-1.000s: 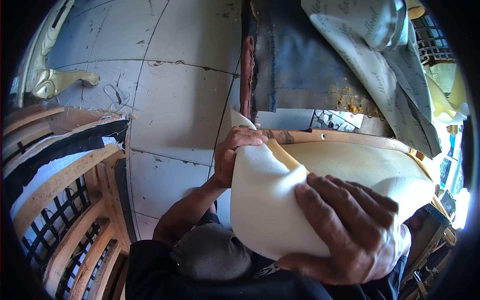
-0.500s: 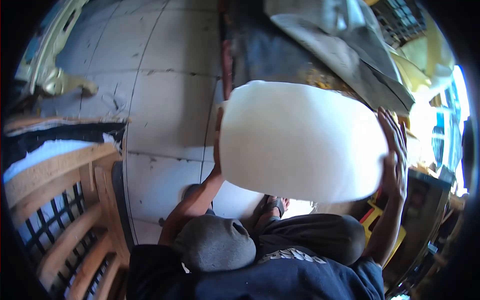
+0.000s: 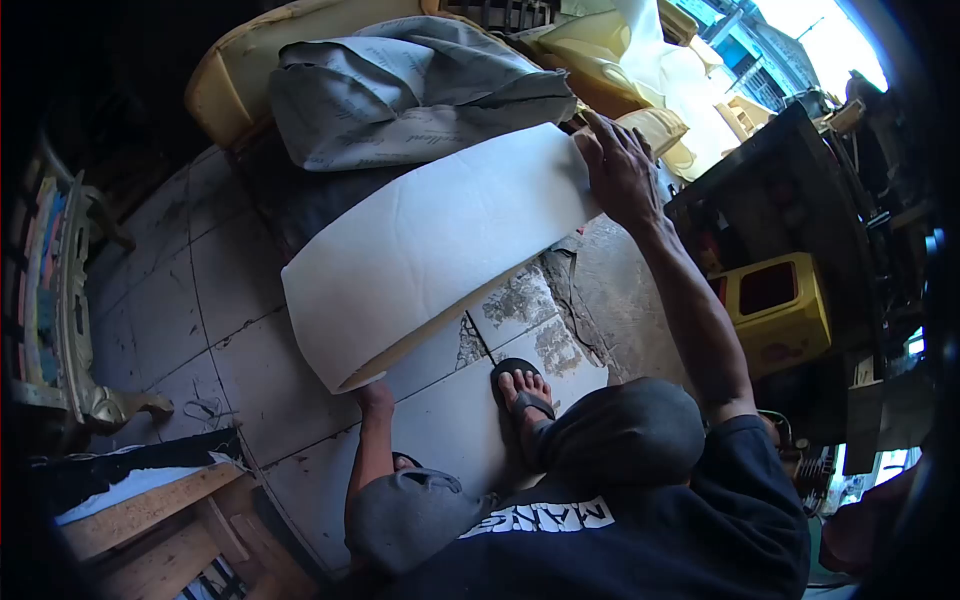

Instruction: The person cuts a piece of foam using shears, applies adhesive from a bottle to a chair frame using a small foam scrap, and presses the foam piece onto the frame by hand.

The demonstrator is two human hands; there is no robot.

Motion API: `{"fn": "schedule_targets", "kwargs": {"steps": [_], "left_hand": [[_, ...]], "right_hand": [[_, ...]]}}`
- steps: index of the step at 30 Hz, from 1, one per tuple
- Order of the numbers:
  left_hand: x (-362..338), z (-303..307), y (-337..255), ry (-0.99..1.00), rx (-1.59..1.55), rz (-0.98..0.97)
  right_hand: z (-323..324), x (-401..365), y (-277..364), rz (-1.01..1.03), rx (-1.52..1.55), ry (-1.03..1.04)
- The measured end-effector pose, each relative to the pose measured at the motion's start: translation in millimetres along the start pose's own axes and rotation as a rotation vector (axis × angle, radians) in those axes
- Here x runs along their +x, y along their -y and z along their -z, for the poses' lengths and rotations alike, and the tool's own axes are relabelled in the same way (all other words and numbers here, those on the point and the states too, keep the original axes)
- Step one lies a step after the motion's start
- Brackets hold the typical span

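A large white foam pad (image 3: 440, 235) with a slightly curved outline hangs in front of me, tilted so that its right end is higher. My right hand (image 3: 622, 170) grips that right end, fingers bent over the edge and thumb side hidden behind the pad. Down at the lower left corner, my left hand (image 3: 374, 394) holds the pad from below; most of its fingers are hidden by it. A strip of the cream underside shows along the bottom edge.
Grey printed fabric (image 3: 400, 95) lies crumpled over a dark surface ahead, beside a yellowish padded piece (image 3: 235, 80). A yellow container (image 3: 775, 305) stands right, near a dark cabinet (image 3: 790, 180). Wooden slatted frame (image 3: 160, 510) and carved furniture leg (image 3: 100, 400) are left.
The pad has tilted from nearly level, its left end dropping and its right end rising in view. Both hands keep hold of it, and my view has turned.
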State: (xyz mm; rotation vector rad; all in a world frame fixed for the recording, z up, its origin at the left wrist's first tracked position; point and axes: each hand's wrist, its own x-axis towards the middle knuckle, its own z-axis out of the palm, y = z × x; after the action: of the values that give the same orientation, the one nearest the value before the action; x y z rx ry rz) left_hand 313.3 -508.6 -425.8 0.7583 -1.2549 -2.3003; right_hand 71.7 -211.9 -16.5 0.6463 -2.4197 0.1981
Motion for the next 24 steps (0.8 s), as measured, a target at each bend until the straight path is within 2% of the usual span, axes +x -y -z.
{"fn": "schedule_targets", "kwargs": {"steps": [1,3,4,5,6,7,8,9,10,11,12,13,15,17,19,21,22,23,24], "left_hand": [[-2.9,3.6,-7.7,0.033,0.019,-0.005],[-5.6,9.9,-29.6,-0.015,0.085,0.057],[-10.1,2.2,-52.5,-0.117,0.075,0.000],[-19.5,-8.2,-80.7,-0.210,0.061,-0.052],[-20.8,-0.6,-109.7,-0.214,0.090,-0.059],[-33.7,-19.6,-153.6,-0.313,0.075,-0.148],[-66.8,-56.5,-210.5,-0.288,0.138,-0.304],[-70.3,-57.6,-237.7,-0.309,0.337,-0.515],[-85.3,-80.1,-269.2,-0.270,0.394,-0.747],[-89.3,-98.9,-290.6,-0.139,0.281,-0.890],[-110.8,-136.7,-312.0,0.085,0.134,-0.978],[-134.8,-167.6,-323.7,0.267,0.157,-1.044],[-161.7,-195.6,-319.9,0.878,-0.012,-0.641],[-196.5,-243.3,-295.7,1.337,0.069,-0.726],[-241.8,-270.4,-296.0,1.690,0.638,-0.733],[-276.4,-291.4,-279.2,2.085,0.976,-0.977],[-278.4,-294.9,-264.2,2.308,0.968,-0.923],[-278.3,-297.6,-260.4,2.365,0.939,-0.929],[-280.4,-301.1,-258.6,2.354,1.043,-0.696]], "right_hand": [[14.6,-12.1,7.4,-0.009,-0.037,-0.110],[47.3,-51.8,16.7,-0.158,0.125,-0.205],[61.3,-78.2,18.1,-0.167,0.173,-0.270],[74.9,-108.0,17.6,-0.238,0.225,-0.247],[86.9,-141.4,18.3,-0.417,0.318,-0.161],[92.4,-174.9,13.1,-0.536,0.428,-0.114],[98.7,-209.3,13.9,-0.721,0.464,-0.035],[108.8,-232.7,20.6,-0.899,0.558,0.058],[115.7,-254.4,21.1,-0.947,0.567,0.205],[127.4,-263.7,26.8,-0.898,0.516,0.294],[137.4,-270.1,33.1,-0.816,0.535,0.271],[147.2,-274.7,35.5,-0.781,0.611,0.266],[169.3,-285.8,43.4,-0.708,0.668,0.288],[189.4,-304.1,55.0,-0.789,0.621,0.239],[206.4,-328.1,69.5,-0.882,0.525,0.142],[226.9,-339.7,82.7,-0.975,0.477,0.141],[234.2,-345.2,88.3,-1.022,0.455,0.175],[234.9,-353.4,92.4,-1.068,0.436,0.147],[231.2,-360.9,94.8,-1.038,0.426,0.145]]}}
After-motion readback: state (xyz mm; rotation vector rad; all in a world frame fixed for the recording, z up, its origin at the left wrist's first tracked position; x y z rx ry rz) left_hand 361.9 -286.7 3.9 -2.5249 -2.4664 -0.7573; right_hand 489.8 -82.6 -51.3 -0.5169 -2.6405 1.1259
